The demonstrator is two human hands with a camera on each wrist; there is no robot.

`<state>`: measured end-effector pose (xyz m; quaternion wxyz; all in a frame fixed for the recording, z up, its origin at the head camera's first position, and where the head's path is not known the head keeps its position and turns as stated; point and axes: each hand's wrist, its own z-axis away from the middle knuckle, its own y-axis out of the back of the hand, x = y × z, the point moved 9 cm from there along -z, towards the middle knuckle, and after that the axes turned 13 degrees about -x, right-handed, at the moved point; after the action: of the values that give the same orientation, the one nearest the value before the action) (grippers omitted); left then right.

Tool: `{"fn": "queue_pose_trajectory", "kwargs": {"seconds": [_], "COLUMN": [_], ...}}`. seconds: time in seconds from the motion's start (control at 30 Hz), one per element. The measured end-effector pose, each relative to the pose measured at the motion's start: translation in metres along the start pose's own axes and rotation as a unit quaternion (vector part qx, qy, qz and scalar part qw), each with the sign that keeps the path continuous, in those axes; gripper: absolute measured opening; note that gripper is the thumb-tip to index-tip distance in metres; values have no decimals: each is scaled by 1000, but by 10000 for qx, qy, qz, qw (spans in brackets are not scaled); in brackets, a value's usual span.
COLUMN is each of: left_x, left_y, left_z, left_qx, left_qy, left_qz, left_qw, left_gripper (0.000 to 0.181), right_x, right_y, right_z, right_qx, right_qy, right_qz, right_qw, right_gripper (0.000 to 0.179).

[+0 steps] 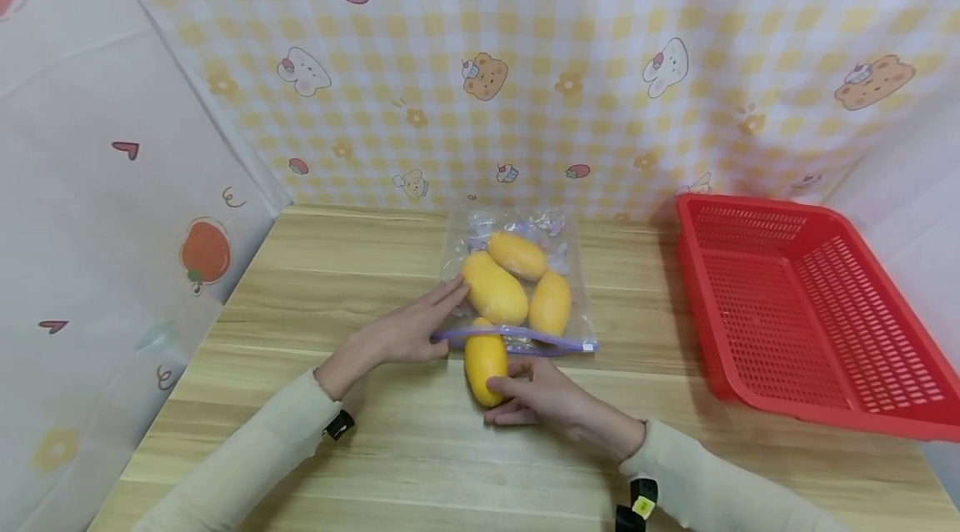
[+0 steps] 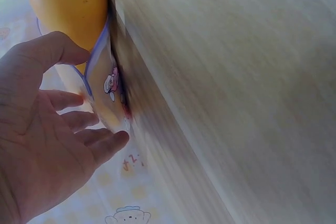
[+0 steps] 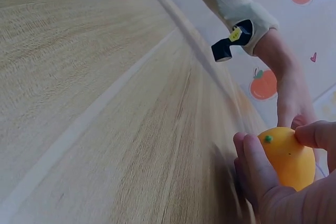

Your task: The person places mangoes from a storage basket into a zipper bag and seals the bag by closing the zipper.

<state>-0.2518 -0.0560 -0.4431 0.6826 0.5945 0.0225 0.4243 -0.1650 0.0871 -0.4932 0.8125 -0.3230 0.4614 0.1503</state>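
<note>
A clear zip bag point(image 1: 581, 286) with a purple zip edge lies on the wooden table, three yellow mangoes point(image 1: 495, 290) inside it. Another mango point(image 1: 486, 369), with a small green stem spot in the right wrist view, lies partly through the bag's mouth. My right hand point(image 1: 547, 399) grips that mango's near end, thumb on top and fingers along the side. Beside the bag's left edge, my left hand point(image 1: 408, 332) has its fingers stretched over the plastic up to the largest mango. Its thumb point(image 2: 65, 48) touches the purple zip edge near the mouth's corner.
A red plastic basket point(image 1: 716, 332) with slotted walls stands on the table point(image 1: 360, 248) at the right. Behind the table hangs a yellow checked cloth point(image 1: 420, 40), and a white printed cloth point(image 1: 90, 207) borders the left side.
</note>
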Motion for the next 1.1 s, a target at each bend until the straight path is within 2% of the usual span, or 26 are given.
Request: {"fn": "queue_pose_trajectory", "kwargs": {"seconds": [0.27,0.57,1.1], "left_x": [-3,-7,-8], "left_y": [0,0,-1], "left_z": [6,9,10], "left_qx": [147,270,262], "left_qy": [18,3,-33], "left_qz": [-219,-330,-347], "left_qw": [9997,9991,9990], "left_gripper": [88,84,80], "right_x": [0,1,1], "right_y": [0,0,0], "right_z": [2,2,-4], "right_qx": [102,8,-30], "right_qy": [0,-44,-101], "right_qz": [-195,-239,-130], "right_qw": [9998,9997,9999], "right_gripper": [37,36,38]}}
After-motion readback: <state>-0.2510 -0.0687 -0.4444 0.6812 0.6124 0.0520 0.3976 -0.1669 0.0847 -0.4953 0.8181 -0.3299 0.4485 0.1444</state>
